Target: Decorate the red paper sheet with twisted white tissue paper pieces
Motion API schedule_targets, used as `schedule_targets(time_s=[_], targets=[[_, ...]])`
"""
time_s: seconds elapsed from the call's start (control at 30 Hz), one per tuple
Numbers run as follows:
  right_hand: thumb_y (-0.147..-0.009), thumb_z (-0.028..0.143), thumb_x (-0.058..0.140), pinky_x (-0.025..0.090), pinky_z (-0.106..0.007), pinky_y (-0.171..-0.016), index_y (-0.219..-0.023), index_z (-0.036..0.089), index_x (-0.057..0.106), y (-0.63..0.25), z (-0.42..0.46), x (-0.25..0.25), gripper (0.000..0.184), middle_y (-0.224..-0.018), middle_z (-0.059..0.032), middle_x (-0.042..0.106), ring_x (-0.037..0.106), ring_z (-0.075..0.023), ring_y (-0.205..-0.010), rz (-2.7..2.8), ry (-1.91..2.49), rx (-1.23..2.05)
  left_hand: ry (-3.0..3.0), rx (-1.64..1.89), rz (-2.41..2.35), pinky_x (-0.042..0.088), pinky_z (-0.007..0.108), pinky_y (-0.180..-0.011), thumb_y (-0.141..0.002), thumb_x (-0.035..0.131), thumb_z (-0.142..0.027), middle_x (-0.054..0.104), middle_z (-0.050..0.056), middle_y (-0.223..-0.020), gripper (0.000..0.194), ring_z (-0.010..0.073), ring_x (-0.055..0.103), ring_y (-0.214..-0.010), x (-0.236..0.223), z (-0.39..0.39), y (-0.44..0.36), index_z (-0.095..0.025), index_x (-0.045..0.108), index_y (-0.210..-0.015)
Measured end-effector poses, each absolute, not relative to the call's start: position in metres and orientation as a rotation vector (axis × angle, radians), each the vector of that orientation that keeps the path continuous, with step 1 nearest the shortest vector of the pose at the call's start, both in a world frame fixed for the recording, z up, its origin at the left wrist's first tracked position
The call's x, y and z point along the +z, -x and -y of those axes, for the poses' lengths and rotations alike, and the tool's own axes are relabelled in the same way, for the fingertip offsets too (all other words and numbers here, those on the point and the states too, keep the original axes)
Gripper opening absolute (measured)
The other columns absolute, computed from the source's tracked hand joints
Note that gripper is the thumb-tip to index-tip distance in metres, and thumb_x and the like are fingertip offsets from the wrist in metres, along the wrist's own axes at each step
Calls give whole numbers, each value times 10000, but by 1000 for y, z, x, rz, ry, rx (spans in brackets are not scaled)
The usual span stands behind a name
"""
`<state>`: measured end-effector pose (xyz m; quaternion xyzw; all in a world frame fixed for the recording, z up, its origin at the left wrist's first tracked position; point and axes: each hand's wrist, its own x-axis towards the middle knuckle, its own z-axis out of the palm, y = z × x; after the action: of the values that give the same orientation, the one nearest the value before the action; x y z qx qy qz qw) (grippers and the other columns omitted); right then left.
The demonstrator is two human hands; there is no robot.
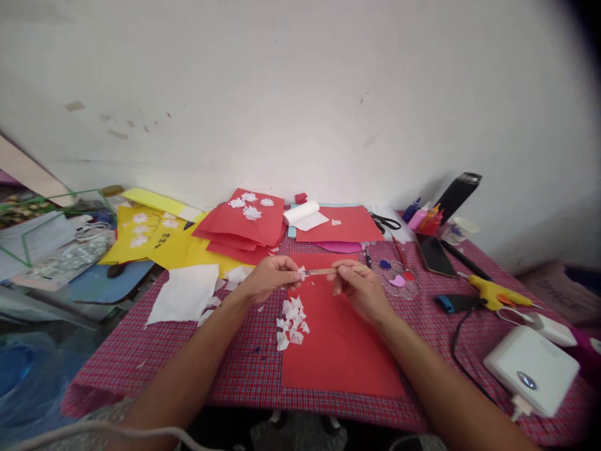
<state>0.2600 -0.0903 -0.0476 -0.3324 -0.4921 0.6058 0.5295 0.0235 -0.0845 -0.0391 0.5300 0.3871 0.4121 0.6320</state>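
Observation:
My right hand [360, 288] pinches a thin, light wooden stick [322, 272] held level over a red paper sheet [342, 344]. Its left end meets a small white paper scrap [302, 272], which the closed fingertips of my left hand [272, 279] hold. Whether the stick is a brush is too small to tell. Below my left hand, a loose pile of torn white paper pieces [292, 322] lies across the red sheet's left edge.
A white paper sheet [185, 293] lies at left. Behind are red sheets with white paper flowers [252, 213], a paper roll [300, 213] and black scissors [385, 222]. At right are a paint palette [399, 285], a phone [435, 255], a yellow glue gun [498, 291] and a white box [530, 369].

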Motion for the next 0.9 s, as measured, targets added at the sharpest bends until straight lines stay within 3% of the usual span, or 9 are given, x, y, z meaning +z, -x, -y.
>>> schedule_targets(time_s=[0.43, 0.7, 0.9], targets=[[-825, 390, 684, 460, -268, -508, -912, 187, 670, -257, 92, -50, 222, -738, -33, 709, 566, -124, -486, 1273, 859, 1334, -1260, 904, -947, 476, 222, -572, -698, 778, -308, 658, 28, -674, 257, 101, 596, -568, -41, 88, -34, -121, 624, -785], [-866, 433, 638, 457, -249, -482, -684, 166, 648, -257, 92, -48, 323, -686, -45, 682, 565, -117, -482, 1375, 906, 1214, -1296, 831, -1008, 419, 191, -506, -701, 776, -312, 650, 17, -644, 256, 89, 570, -533, -42, 90, -38, -128, 619, -787], [-852, 433, 650, 433, -236, -431, -895, 167, 670, -255, 91, -55, 270, -613, -18, 674, 549, -121, -428, 1232, 872, 1357, -1270, 800, -1004, 426, 193, -526, -696, 776, -321, 666, 25, -667, 270, 93, 585, -554, -43, 91, -43, -132, 622, -813]])
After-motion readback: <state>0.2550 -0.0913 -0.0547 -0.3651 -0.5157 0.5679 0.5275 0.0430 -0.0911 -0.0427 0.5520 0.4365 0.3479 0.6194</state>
